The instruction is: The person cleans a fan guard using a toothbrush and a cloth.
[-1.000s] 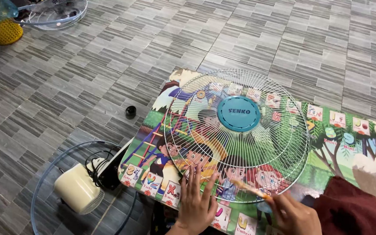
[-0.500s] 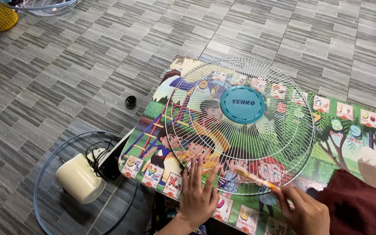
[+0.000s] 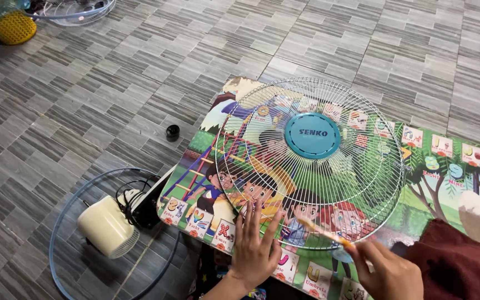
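Here, the left hand (image 3: pixel 255 251) lies open, pinning the fan grille (image 3: pixel 310 161) steady; the right hand (image 3: pixel 389 272) grips a brush (image 3: pixel 322 233).

The right hand (image 3: pixel 393 272) has swept its brush (image 3: pixel 324 233) leftward along the grille (image 3: pixel 312 161)

A cream fan motor (image 3: pixel 106 226) lies beside a small black cap (image 3: pixel 173 132).

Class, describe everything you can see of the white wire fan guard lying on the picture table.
The fan guard is a round dome of thin white wire spokes ringed by a rim, with a teal plastic disc at its centre. It lies flat on the colourful cartoon table. The left hand presses its near rim; the right hand holds a thin orange-handled tool against the wires.
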